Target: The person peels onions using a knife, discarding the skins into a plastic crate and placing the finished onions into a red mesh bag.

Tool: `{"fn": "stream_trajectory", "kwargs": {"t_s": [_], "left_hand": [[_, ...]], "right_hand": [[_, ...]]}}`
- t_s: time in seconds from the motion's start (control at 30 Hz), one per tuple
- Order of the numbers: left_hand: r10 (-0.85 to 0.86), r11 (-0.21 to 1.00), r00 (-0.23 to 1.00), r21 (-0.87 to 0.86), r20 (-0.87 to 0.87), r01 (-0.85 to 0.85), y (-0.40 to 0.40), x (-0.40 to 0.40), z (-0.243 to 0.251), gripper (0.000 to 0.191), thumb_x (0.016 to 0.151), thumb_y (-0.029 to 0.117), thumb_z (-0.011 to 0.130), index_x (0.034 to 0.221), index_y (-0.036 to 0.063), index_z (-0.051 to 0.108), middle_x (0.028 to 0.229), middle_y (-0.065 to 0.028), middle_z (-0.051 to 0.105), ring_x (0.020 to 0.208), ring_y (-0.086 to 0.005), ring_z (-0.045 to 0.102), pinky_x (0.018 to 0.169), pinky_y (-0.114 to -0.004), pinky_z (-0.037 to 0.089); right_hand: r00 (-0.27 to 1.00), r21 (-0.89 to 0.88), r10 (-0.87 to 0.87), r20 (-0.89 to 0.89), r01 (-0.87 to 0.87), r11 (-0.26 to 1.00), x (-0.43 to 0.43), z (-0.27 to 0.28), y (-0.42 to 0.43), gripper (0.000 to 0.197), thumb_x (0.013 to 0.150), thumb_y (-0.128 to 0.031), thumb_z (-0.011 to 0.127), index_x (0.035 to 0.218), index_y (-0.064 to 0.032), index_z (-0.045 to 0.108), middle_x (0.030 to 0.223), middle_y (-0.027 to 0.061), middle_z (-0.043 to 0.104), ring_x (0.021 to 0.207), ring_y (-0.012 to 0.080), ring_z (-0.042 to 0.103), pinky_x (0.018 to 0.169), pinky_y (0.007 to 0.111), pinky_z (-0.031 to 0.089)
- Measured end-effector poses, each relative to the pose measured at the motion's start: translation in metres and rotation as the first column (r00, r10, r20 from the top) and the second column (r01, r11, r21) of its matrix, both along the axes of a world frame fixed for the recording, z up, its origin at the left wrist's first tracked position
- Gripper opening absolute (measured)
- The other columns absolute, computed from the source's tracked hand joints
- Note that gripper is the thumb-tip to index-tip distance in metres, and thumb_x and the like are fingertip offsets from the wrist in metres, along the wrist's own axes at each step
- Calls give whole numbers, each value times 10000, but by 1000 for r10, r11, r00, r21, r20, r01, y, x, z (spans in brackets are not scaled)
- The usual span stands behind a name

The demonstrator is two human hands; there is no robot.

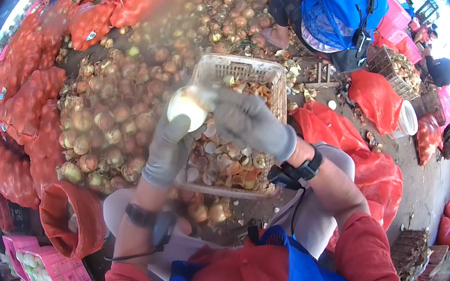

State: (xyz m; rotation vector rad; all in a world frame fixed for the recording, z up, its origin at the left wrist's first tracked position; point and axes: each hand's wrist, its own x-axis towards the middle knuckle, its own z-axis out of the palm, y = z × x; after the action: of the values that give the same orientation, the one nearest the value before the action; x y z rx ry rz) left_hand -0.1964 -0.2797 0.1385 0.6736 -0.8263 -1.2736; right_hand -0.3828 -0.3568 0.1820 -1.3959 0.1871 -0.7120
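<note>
My left hand (169, 146), in a grey glove, grips a white, mostly peeled onion (186, 112) from below, with the thumb across its front. A brownish patch shows on the onion's upper right side. Close to that side is my right hand (248, 120), also gloved in grey and blurred; whether its fingers hold a tool or peel cannot be made out. Both hands are above a plastic basket (283, 101) with loose onion skins (232, 164) in it. Unpeeled onions (114, 118) lie heaped on the ground to the left.
Full red mesh sacks (19, 102) line the left side. An open red sack (71, 223) stands near my left knee, with pink crates (62, 268) below. Red sacking (357, 161) lies at right, near a white bucket (408, 118). Another person (328, 22) is beyond the basket.
</note>
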Motion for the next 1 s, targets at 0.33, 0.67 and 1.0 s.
{"fn": "stream_trajectory", "kwargs": {"t_s": [0.33, 0.67, 1.0], "left_hand": [[5, 1000, 1000, 14, -13, -5, 10, 16, -5, 707, 908, 464, 731, 1414, 20, 515, 1241, -65, 625, 1069, -172, 595, 934, -322, 485], [99, 994, 963, 13, 250, -106, 8, 13, 13, 753, 776, 260, 829, 1407, 7, 505, 1266, -96, 640, 1151, -187, 640, 981, -316, 542], [137, 991, 961, -28, 240, -135, 7, 14, 11, 734, 826, 234, 780, 1436, -10, 453, 1278, -152, 638, 1172, -250, 631, 1030, -377, 513]], "right_hand": [[747, -420, -385, -541, 157, 894, -11, -8, -29, 597, 1105, -286, 460, 1630, -67, 277, 737, -6, 557, 659, 80, 542, 592, 243, 461], [871, -80, -57, -488, 20, 997, -5, 10, -22, 532, 1091, -338, 528, 1508, -12, 473, 709, -3, 620, 603, 73, 600, 516, 250, 480], [885, -770, -447, -127, 197, 607, 1, -9, -10, 591, 1096, -345, 528, 1563, -9, 393, 748, 28, 622, 630, 82, 577, 571, 252, 482]]}}
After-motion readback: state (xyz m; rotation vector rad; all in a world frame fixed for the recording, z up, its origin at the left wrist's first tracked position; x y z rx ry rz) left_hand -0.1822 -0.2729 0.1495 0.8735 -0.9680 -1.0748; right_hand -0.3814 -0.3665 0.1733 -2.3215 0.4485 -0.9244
